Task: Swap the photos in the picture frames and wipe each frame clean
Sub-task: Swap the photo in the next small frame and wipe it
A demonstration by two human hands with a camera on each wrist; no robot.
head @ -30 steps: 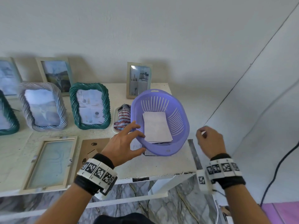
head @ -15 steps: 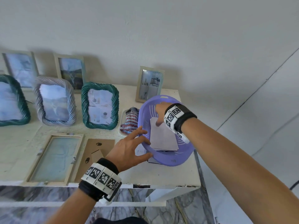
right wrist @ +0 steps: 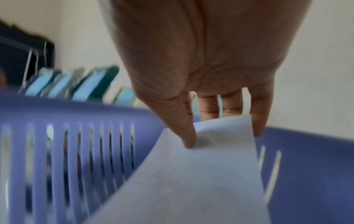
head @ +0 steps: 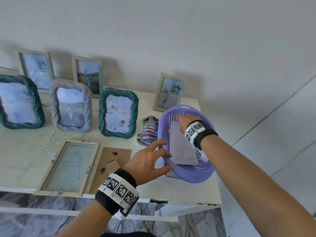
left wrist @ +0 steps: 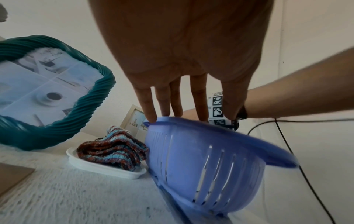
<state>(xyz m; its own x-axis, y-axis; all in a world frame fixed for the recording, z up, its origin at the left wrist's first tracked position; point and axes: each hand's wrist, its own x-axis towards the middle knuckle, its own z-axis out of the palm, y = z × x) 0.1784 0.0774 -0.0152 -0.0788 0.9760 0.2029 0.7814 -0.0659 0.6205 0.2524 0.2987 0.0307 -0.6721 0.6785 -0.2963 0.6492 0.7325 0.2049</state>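
Note:
A purple slotted basket (head: pixel 191 175) sits at the table's right end with a white photo sheet (head: pixel 183 147) inside, blank side up. My right hand (head: pixel 183 119) reaches into the basket and pinches the photo's (right wrist: pixel 201 181) far edge between thumb and fingers (right wrist: pixel 256 127). The left hand (head: pixel 150 159) rests on the basket's near-left rim with straight fingers (left wrist: pixel 199 104) whose tips touch the rim (left wrist: pixel 201 125). An empty wooden frame (head: pixel 68 166) lies flat at the front left, its brown backing board (head: pixel 111 161) beside it.
A striped cloth (head: pixel 147 130) lies on a small white tray (left wrist: pixel 105 168) left of the basket. A teal rope frame (head: pixel 118 113), a grey one (head: pixel 71 108) and another teal one (head: pixel 17 103) stand upright, with wooden frames (head: pixel 169 92) against the wall. The table edge (head: pixel 188 200) is close.
My right hand came in from beyond the table's right edge, went into the basket and took hold of the photo's far edge. The left hand stayed at the basket rim.

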